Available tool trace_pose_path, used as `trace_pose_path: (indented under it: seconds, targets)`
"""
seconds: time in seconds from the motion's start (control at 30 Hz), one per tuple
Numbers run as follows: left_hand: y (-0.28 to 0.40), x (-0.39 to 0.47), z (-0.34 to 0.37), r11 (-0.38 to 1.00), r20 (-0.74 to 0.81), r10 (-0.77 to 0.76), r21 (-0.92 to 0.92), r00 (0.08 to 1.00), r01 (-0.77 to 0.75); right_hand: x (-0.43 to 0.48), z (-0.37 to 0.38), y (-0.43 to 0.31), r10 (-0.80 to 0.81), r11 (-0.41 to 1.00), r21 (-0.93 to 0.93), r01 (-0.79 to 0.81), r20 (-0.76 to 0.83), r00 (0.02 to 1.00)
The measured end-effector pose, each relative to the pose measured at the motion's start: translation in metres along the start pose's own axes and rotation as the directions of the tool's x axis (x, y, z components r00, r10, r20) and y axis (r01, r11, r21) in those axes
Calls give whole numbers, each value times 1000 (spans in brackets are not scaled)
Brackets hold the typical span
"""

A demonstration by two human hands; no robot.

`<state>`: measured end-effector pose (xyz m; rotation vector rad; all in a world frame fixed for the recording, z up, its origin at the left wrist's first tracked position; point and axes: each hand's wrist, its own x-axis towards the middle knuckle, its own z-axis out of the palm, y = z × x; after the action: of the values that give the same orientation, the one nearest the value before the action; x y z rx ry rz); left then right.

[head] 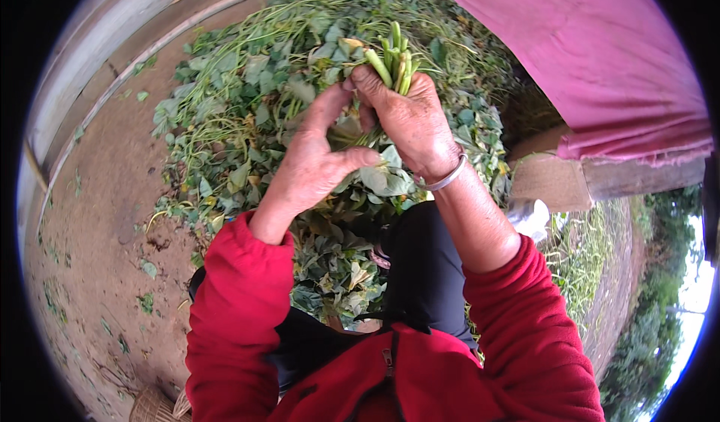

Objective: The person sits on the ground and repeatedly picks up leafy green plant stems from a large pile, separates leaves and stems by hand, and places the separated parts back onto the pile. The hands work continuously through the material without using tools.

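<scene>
My right hand (413, 115), with a metal bangle (444, 174) on its wrist, is closed around a bundle of cut green stems (400, 65). The cut ends stick up above the fist; leaves (385, 177) show beneath it, though whether they belong to this bundle I cannot tell. Just left of the fist is my left hand (318, 166), fingers and thumb spread apart, nothing visible in its grasp. Its fingertips come close to the right thumb, and contact there is unclear. Beneath both hands spreads a large heap of leafy green vines (253, 101).
Bare earth (112, 197) with scattered leaves lies to the left, bounded by a pale raised edge (112, 45). A pink cloth (607, 45) hangs at upper right above a cardboard-like brown block (548, 180). Part of a woven basket (154, 405) shows at lower left.
</scene>
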<state>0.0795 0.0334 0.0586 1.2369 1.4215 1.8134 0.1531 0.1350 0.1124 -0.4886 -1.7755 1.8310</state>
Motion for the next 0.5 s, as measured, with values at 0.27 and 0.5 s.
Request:
trace_pose_path:
  seconds: [0.27, 0.5]
  targets:
    - [-26, -3, -45, 959, 22, -282, -3, 959, 282, 31, 49, 42, 6, 994, -108, 19, 232, 973]
    - [-17, 3, -77, 891, -117, -266, -408, 957, 197, 49, 45, 66, -14, 972, 218, -88, 428, 904]
